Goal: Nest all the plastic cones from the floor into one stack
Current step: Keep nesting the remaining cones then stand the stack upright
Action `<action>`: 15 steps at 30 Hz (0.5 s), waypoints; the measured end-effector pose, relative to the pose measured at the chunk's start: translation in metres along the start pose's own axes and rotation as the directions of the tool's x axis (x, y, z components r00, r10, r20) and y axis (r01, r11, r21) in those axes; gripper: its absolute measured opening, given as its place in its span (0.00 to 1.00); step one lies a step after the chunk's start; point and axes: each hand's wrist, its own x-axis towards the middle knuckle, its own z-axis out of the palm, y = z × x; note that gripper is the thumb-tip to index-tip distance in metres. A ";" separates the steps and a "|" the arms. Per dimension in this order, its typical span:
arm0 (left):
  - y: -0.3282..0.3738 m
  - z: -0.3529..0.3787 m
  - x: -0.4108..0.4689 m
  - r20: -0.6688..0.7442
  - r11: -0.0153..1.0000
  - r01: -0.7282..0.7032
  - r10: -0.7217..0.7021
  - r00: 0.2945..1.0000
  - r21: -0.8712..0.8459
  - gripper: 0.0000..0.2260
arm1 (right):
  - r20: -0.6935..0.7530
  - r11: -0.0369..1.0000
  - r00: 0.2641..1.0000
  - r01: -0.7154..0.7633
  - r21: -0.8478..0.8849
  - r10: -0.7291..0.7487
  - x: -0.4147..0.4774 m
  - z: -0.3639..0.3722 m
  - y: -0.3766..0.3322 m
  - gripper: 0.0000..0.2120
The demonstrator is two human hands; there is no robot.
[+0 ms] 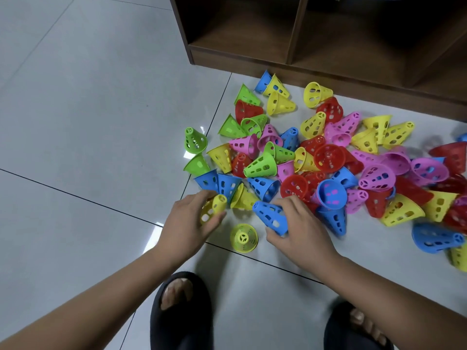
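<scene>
Plastic cones (328,157), perforated, lie loose in a heap on the tiled floor (75,122) by the foot of the wooden shelf unit (252,59): roughly fifteen yellow, twelve red, eleven blue, ten pink and seven green, with those at the right edge too blurred to count surely. Stacking looks barely begun, as no stack shows and nearly the whole heap is left to nest. Of the hands, the left hand (192,223) curls round a held yellow cone (213,208), the right hand (300,223) grips a held blue cone (271,217), and a lone yellow cone (243,237) stands between them.
</scene>
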 end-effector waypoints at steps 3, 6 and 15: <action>0.029 -0.004 -0.007 0.012 0.991 -0.005 0.007 1.000 -0.134 0.18 | -0.039 0.953 0.988 -0.130 0.275 0.146 -0.003 -0.011 -0.010 0.21; 0.050 0.000 -0.018 0.050 0.966 -0.032 0.046 0.998 -0.258 0.17 | -0.093 0.894 0.977 -0.135 0.428 0.192 -0.008 -0.018 -0.018 0.21; 0.023 0.044 -0.030 0.258 0.970 -0.108 0.165 0.952 -0.219 0.18 | 0.040 0.892 0.999 -0.045 0.449 0.031 -0.023 -0.008 -0.042 0.23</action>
